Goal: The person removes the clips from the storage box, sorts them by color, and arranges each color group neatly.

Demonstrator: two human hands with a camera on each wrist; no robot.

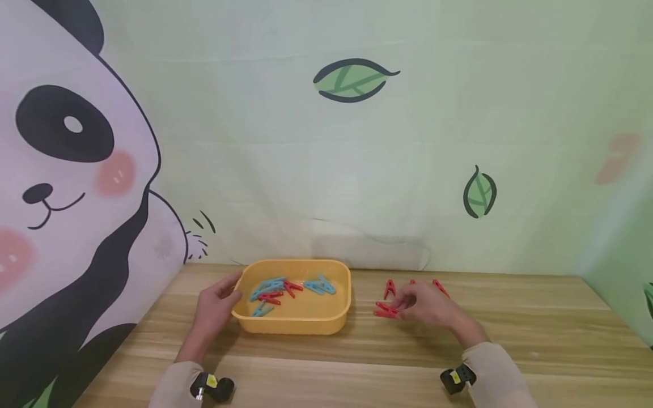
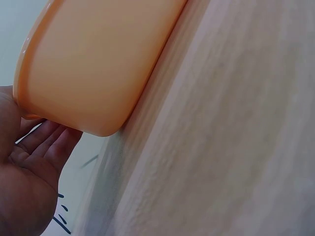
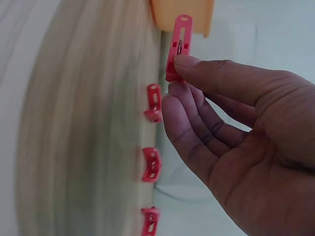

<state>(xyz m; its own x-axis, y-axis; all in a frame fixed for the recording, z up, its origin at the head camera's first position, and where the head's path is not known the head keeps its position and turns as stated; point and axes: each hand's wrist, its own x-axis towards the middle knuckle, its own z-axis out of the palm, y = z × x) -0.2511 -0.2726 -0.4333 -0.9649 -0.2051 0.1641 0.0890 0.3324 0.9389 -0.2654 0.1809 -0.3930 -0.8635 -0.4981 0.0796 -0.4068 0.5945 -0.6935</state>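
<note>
My left hand [image 1: 216, 303] holds the left end of a yellow plastic basin [image 1: 293, 325], thumb at the rim and fingers against the outer wall [image 2: 93, 69]. Inside the basin lie several blue clothespins [image 1: 320, 285] and a few red clothespins [image 1: 270, 297]. Right of the basin, my right hand [image 1: 425, 306] pinches a red clothespin [image 3: 179, 49] between thumb and fingertips, its handle end toward the basin. Behind that hand, more red clothespins [image 1: 390, 289] stand spaced along the table; the right wrist view shows three of them [image 3: 151, 164] in a row.
The wood-grain table [image 1: 357, 377] runs back to a pale green wall sheet [image 1: 265, 141] printed with leaves and a large panda [image 1: 76, 141]. A small black device [image 1: 211, 387] is strapped on the left wrist, another [image 1: 457, 378] on the right.
</note>
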